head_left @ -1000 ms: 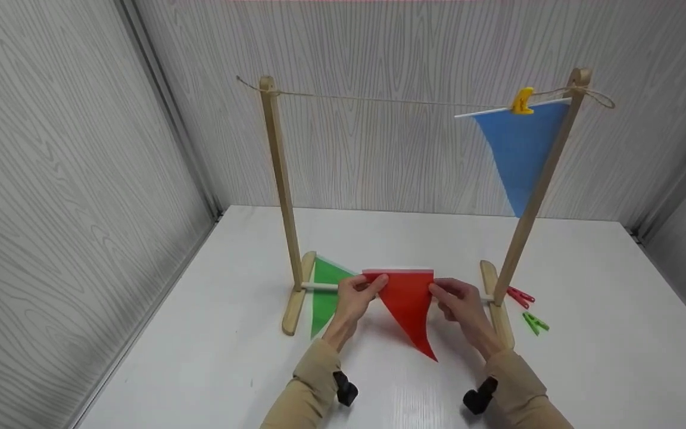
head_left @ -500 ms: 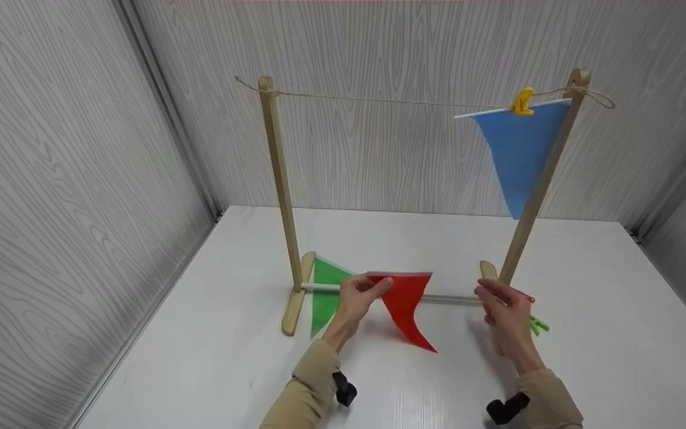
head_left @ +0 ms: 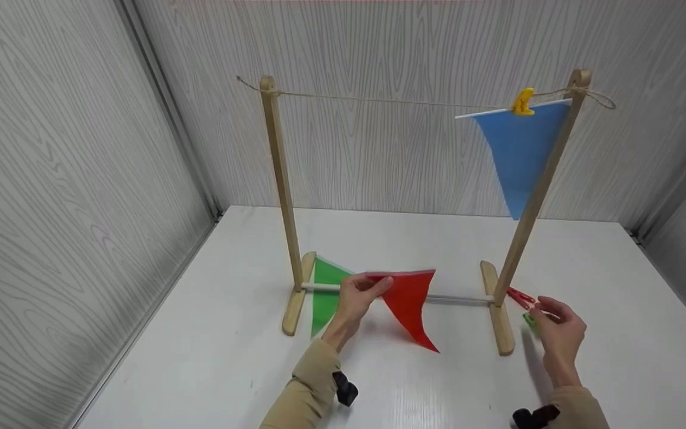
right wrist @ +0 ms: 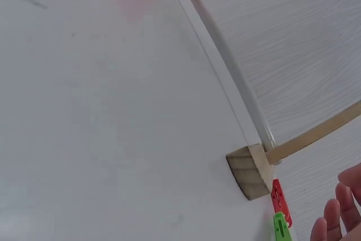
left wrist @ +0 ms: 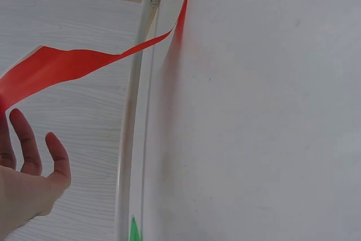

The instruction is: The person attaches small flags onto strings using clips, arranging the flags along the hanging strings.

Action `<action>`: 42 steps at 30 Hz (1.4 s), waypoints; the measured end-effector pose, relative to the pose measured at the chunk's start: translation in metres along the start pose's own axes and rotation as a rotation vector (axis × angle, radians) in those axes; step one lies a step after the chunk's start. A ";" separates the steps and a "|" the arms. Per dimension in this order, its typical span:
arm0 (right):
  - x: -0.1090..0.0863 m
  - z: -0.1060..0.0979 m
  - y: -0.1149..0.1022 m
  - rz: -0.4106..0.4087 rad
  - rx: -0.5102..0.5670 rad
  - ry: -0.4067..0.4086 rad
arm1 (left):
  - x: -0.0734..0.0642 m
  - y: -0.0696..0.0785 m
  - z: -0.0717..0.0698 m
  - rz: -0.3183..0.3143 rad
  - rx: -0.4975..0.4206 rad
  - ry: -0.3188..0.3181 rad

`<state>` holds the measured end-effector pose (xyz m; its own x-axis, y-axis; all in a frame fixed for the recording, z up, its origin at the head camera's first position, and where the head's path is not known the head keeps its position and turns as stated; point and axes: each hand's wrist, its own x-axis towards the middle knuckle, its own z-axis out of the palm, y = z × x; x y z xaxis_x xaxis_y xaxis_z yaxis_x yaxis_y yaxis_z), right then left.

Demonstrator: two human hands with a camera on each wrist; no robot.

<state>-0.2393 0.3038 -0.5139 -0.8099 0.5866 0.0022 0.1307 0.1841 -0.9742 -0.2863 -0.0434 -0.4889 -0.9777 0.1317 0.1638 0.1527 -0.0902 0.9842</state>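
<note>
My left hand (head_left: 357, 302) pinches the top left corner of a red triangular flag (head_left: 407, 298), its tip hanging down to the right. In the left wrist view the flag (left wrist: 67, 63) stretches away from the fingers, seen nearly edge-on. My right hand (head_left: 562, 328) is at the right, its fingers loosely bent over a red clothespin (head_left: 519, 297) and a green clothespin (head_left: 529, 320). The right wrist view shows both pins lying on the table, apart from the visible fingers (right wrist: 333, 218). Behind the left hand leans a green flag (head_left: 326, 292), partly hidden.
A wooden stand (head_left: 283, 185) spans the table, its string (head_left: 379, 99) tied between two posts. A yellow clothespin (head_left: 523, 102) holds a blue flag (head_left: 518, 155) beside the right post (head_left: 533, 220). A white rod (head_left: 459, 299) joins the feet low down.
My right hand has let go of the red flag and moved right to the clothespins. The left hand stays put with the flag, whose free right side now sags and curls.
</note>
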 end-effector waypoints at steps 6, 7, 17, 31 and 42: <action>0.002 -0.007 0.009 -0.004 -0.187 0.007 | 0.000 -0.002 -0.001 -0.011 -0.009 -0.015; 0.003 -0.008 0.010 0.003 -0.211 -0.010 | 0.000 -0.003 -0.001 -0.015 -0.012 -0.017; 0.008 -0.012 0.018 0.079 -0.292 -0.168 | 0.000 -0.006 -0.003 -0.053 -0.062 -0.016; 0.015 -0.017 0.017 0.096 -0.388 -0.249 | -0.001 -0.007 -0.004 -0.078 -0.044 -0.020; 0.018 -0.019 0.018 0.056 -0.405 -0.283 | 0.000 -0.007 -0.005 -0.072 -0.057 -0.014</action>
<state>-0.2409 0.3328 -0.5276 -0.9115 0.3774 -0.1637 0.3447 0.4833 -0.8047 -0.2878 -0.0481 -0.4966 -0.9836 0.1537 0.0941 0.0733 -0.1360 0.9880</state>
